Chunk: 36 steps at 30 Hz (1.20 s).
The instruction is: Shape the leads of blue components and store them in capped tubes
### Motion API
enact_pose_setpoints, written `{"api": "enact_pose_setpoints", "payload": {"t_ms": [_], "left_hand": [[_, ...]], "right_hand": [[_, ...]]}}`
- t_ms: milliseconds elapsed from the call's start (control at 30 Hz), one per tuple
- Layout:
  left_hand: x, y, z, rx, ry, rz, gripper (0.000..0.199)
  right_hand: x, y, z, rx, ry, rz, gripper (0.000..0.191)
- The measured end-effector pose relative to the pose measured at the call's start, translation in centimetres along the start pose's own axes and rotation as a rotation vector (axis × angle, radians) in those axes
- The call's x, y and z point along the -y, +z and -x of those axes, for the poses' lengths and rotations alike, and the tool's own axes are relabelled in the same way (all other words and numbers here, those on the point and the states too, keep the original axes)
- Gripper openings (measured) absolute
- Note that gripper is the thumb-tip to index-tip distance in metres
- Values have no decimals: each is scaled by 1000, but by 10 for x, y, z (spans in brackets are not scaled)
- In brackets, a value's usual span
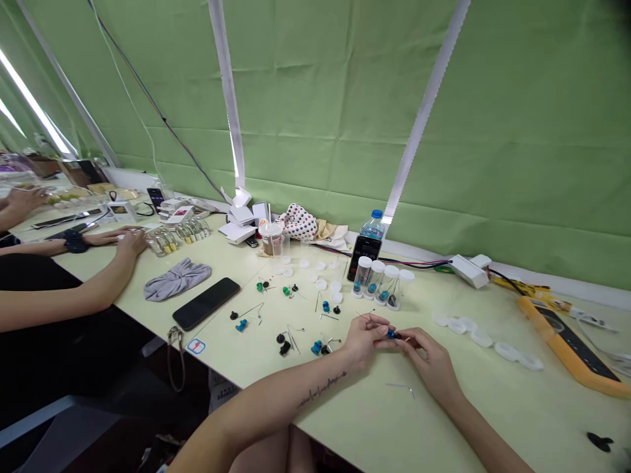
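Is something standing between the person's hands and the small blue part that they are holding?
Nothing visible stands in the way. The left hand and the right hand both reach the small blue part directly, pinching it between their fingers.

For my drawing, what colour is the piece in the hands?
The piece is blue; head view.

Hidden: small blue part (391, 334) mostly behind the fingers (405, 337)
Cut off: orange multimeter (566, 341) at right edge; co-worker's arm (49, 305) at left edge
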State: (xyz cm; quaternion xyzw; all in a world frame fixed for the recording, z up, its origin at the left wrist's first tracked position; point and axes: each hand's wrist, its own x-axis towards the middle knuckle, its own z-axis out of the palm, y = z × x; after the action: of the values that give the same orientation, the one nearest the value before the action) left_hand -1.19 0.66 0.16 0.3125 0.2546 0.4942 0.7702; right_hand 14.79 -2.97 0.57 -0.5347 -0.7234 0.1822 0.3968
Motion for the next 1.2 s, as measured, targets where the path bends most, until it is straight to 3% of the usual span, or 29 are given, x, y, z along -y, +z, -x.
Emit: {"api": "enact_pose_setpoints", "payload": {"t_ms": [267,500,833,1200], "left_hand": [[-1,2,1,-28,31,4,34],[0,0,1,30,5,-13,34],[-2,-1,-1,-11,-11,-1,32],[-1,-1,1,34,-14,-6,32]], "right_hand": [[-1,1,0,-19,87,-4,33],[0,0,1,23,86,5,32],[4,1,1,-35,76,-3,33],[5,0,2,-4,93,-42,31]]}}
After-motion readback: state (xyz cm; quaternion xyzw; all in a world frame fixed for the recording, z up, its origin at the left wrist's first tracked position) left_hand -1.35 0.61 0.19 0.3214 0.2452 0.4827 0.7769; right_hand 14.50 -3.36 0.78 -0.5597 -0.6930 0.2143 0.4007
